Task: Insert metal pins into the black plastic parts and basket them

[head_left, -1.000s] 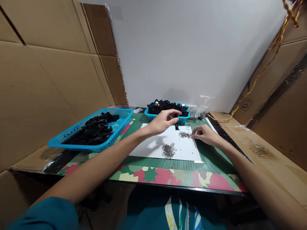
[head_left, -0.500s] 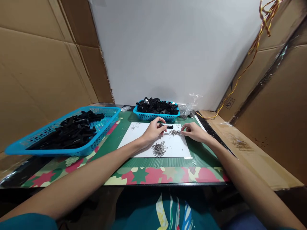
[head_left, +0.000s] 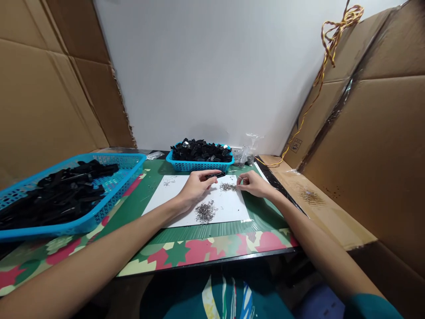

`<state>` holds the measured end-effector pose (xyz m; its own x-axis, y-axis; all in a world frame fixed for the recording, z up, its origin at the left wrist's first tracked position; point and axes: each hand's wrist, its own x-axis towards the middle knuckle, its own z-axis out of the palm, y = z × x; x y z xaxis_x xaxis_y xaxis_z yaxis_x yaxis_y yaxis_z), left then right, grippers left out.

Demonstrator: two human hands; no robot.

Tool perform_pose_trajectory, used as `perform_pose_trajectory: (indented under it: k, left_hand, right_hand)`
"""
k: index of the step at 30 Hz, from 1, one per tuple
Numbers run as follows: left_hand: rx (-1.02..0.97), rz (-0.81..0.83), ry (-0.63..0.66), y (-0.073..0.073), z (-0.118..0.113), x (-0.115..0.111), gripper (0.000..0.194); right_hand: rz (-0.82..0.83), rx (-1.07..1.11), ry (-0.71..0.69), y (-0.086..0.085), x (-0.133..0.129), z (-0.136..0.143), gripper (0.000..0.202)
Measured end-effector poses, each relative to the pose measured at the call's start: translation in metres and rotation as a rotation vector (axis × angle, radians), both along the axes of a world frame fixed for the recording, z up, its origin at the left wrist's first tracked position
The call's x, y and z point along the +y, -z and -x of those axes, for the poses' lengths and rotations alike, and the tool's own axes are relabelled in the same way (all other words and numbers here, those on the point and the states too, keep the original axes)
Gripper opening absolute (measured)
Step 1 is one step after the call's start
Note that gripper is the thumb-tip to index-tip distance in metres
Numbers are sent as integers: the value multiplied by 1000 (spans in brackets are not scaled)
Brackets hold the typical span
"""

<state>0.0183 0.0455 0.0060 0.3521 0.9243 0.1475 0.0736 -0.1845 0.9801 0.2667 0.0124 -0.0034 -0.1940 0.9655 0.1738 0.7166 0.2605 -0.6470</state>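
My left hand (head_left: 196, 187) is closed on a small, long black plastic piece (head_left: 217, 175), held level just above a white sheet (head_left: 181, 195). Its thumb and fingers hide part of the piece. To the right, my right hand (head_left: 254, 184) is closed in a pinch at the sheet's edge. Whatever lies between those fingertips is too small to make out. Beside them is a small pile of tiny metal parts (head_left: 228, 187), and a larger heap of tiny metal parts (head_left: 205, 212) lies nearer to me.
A blue basket (head_left: 201, 167) heaped with black pieces stands at the back. On the left, a larger blue tray (head_left: 124, 185) holds longer black pieces. Clear plastic bags (head_left: 244, 155) lie at back right. Cardboard walls (head_left: 381, 146) flank the table, and twisted yellow wire (head_left: 318, 82) hangs right.
The whole view has shifted, so everything sits further left. My left fingers now reach out along the black piece, which shows less. My right hand stays by the small pile.
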Motion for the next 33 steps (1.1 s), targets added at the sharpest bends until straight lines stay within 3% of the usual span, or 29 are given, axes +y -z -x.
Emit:
perform_pose_trajectory:
  k: [7,13,21,26,33]
  left_hand:
    - [-88,64,-14,-1,-1,7,60]
    - [-82,-8,6,-4,0,2,46]
    - [-49,42,16,-8,0,-5,33]
    - [-19,52,37,-6,0,-7,36]
    - [-10,69,41,-4,0,-5,42]
  right_hand:
    - [-2,26,-3,-3,1,2,9]
    - [24,52,-23,-3,1,1,11]
    - [48,7,-38,-6,-2,-5,10]
    - [13,5,-56,-10,-3,-2,8]
    - [-10,69,-88,-3,2,-4,7]
